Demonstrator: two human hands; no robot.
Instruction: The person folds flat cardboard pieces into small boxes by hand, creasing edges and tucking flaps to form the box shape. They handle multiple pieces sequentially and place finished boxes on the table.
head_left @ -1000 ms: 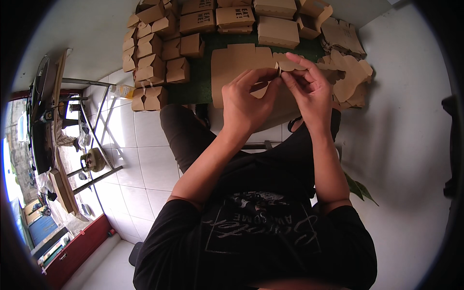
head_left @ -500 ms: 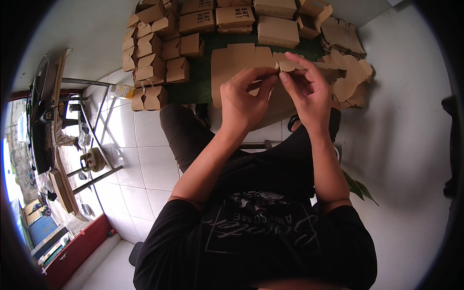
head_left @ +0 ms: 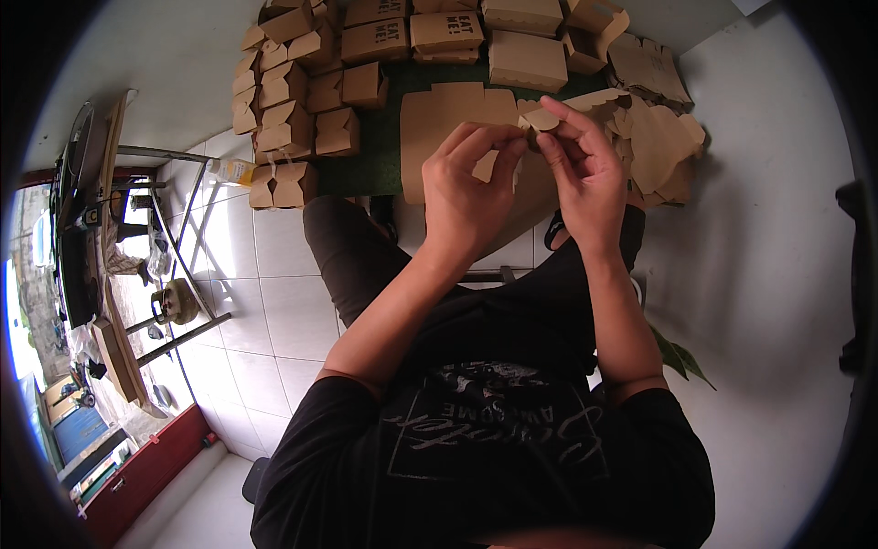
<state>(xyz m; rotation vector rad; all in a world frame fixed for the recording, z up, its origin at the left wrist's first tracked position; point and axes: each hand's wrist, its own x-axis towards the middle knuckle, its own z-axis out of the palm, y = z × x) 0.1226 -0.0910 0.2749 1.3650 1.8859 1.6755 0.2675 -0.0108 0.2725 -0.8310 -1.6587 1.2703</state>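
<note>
Just beyond my knees, both hands work at a brown cardboard box blank (head_left: pixel 541 120), a small flap of which shows between the fingertips. My left hand (head_left: pixel 466 188) pinches its edge with thumb and forefinger. On the other side, my right hand (head_left: pixel 590 178) has its thumb against the flap and its forefinger extended along the top. The fingers hide most of the fold. Under and beyond the left hand, another flat brown piece of cardboard (head_left: pixel 430 128) lies on the green tabletop (head_left: pixel 393 101); where it ends and the held blank begins, I cannot tell.
Folded small boxes (head_left: pixel 283 128) stand in rows at the left. Larger closed boxes (head_left: pixel 528 59) line the back, beside an open-lidded box (head_left: pixel 585 46). Stacked flat blanks (head_left: pixel 663 146) lie at the right. A bottle (head_left: pixel 230 172) is at the table's left edge.
The flap between my fingertips has turned and shows more of its face. The cardboard beyond my right hand has shifted and tilted. Both hands have barely moved.
</note>
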